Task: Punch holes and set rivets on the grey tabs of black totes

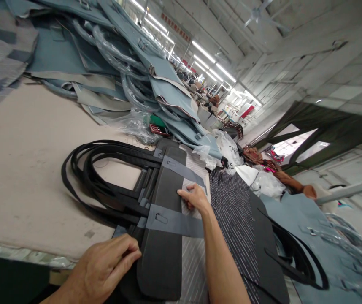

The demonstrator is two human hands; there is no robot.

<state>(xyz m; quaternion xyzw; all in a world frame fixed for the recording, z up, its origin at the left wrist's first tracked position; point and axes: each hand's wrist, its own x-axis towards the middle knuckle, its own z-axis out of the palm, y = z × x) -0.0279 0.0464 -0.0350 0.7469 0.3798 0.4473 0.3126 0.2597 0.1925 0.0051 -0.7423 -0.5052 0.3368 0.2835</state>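
Note:
A stack of flat bag panels (168, 190) lies at the table's front, dark grey with blue-grey straps and patterned fabric. Black looped handles (89, 181) stick out from it to the left. My left hand (111, 261) is at the stack's lower left edge, its thumb and fingers pinched together; what they hold, if anything, is too small to make out. On the patterned part, between the two straps, rests my right hand (194, 196), index finger pointing left and the other fingers curled under. Nothing can be seen inside its curled fingers.
Blue-grey bag pieces (63, 50) with plastic-wrapped handles are heaped at the back left. Right of the stack lie more dark patterned panels (234, 219) with black handles, then blue-grey pieces (317, 228). Clear plastic (139, 126) and a red tray (158, 130) sit behind.

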